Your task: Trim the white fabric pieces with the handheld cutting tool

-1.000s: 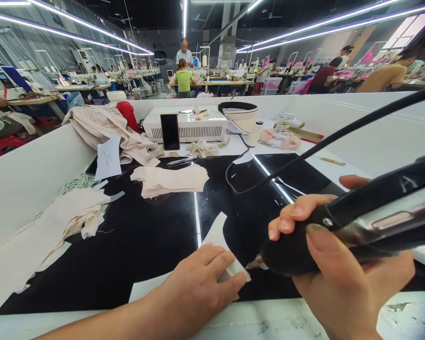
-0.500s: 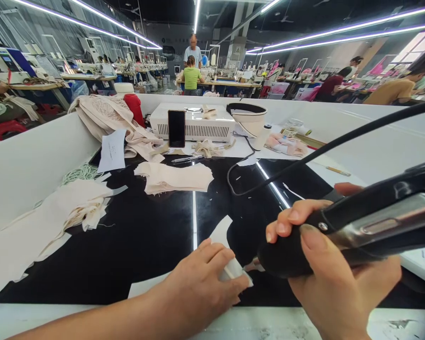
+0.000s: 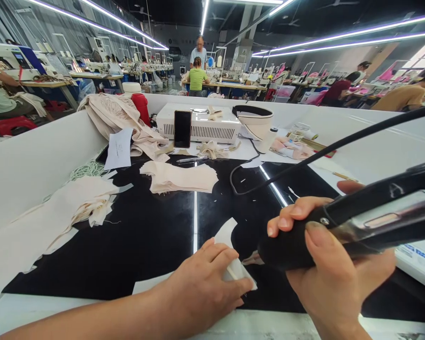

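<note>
The half-curled left hand [image 3: 207, 285] holds a white piece [image 3: 226, 231]; keep it still. The right hand [image 3: 335, 271] wraps round a black tool [image 3: 285, 248]; steer its tip [image 3: 252, 258] gently.

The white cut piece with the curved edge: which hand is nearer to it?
Left. The left hand holds the white cut piece by its near part; the right hand is apart, to its right, around the black hand tool, whose tip points toward it.

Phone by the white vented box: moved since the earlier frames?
No. The phone stands before the same left part of the white vented box; both shifted right together in the picture, so the camera moved.
</note>
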Demonstrator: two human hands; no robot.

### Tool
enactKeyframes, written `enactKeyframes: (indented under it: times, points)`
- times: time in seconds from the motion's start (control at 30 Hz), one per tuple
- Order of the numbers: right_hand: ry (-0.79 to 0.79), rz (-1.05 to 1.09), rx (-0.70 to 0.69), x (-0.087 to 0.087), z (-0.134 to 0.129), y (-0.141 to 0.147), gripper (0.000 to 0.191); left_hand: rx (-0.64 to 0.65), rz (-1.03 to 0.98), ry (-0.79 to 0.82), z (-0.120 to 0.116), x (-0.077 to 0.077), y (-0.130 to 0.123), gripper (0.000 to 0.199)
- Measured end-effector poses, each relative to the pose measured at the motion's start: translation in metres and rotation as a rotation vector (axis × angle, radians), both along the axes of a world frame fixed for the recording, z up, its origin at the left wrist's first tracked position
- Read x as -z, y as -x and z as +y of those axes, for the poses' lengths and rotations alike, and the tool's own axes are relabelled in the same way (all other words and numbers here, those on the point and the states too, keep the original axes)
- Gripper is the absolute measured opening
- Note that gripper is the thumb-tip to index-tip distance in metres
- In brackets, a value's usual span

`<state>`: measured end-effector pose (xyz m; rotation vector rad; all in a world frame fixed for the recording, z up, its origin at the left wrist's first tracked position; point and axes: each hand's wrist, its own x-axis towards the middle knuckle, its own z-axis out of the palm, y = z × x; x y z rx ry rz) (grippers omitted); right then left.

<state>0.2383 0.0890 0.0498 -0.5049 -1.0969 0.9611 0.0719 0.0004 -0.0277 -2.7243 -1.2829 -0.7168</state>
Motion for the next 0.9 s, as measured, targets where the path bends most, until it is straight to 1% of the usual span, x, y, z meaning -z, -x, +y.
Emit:
enactKeyframes:
  times: [0.17, 0.23, 0.3, 0.33, 0.37, 0.47, 0.57, 0.63, 0.7, 0.77, 0.9]
  points:
    - [-0.008, -0.058, 0.003, 0.005, 0.000, -0.003, 0.048, -0.002, 0.007, 0.001, -0.001, 0.002, 0.000, 0.022]
    - [-0.004, -0.075, -0.011, 0.007, -0.001, -0.005, 0.048, -0.005, -0.002, -0.005, -0.004, 0.003, -0.001, 0.030]
    - [-0.003, -0.087, -0.033, 0.007, -0.004, -0.009, 0.050, 0.014, -0.017, -0.022, -0.008, 0.004, -0.003, 0.044]
    - [-0.005, -0.093, -0.040, 0.007, -0.006, -0.011, 0.051, 0.033, -0.014, -0.037, -0.010, 0.004, -0.004, 0.049]
    - [-0.006, -0.098, -0.044, 0.007, -0.009, -0.012, 0.051, 0.056, -0.002, -0.059, -0.011, 0.002, -0.004, 0.049]
    - [-0.007, -0.102, -0.047, 0.006, -0.014, -0.015, 0.052, 0.081, 0.056, -0.077, -0.009, -0.006, -0.002, 0.037]
    - [-0.020, -0.093, -0.048, 0.006, -0.015, -0.015, 0.051, 0.081, 0.057, -0.028, 0.000, -0.014, 0.006, 0.024]
    - [-0.028, -0.086, -0.045, 0.007, -0.014, -0.013, 0.051, 0.096, 0.047, -0.025, 0.007, -0.016, 0.013, 0.020]
    - [-0.028, -0.081, -0.045, 0.007, -0.014, -0.011, 0.051, 0.105, 0.042, -0.047, 0.014, -0.015, 0.019, 0.020]
    - [-0.030, -0.075, -0.041, 0.007, -0.015, -0.010, 0.051, 0.104, 0.051, -0.078, 0.017, -0.012, 0.024, 0.024]
    - [-0.023, -0.078, -0.027, 0.005, -0.017, -0.008, 0.050, 0.096, 0.060, -0.135, 0.019, -0.009, 0.030, 0.031]
